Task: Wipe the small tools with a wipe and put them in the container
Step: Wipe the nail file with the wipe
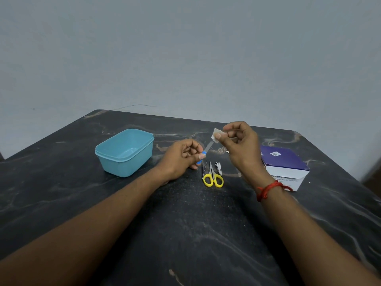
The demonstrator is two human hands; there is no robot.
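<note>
Left hand (183,157): pinches blue-handled file (204,151); tip raised
Right hand (239,141): presses wipe (216,135) on file's tip
Table (185,234): scissors (212,175); clipper (218,167); container (125,151) left; box (285,165) right

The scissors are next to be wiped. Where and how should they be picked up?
Probably pinch the scissors at the yellow loops, coming from the near side: they lie flat, loops toward the person, points away between two other tools.

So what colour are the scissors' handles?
Yellow: the scissors lie on the table in the head view.
</note>
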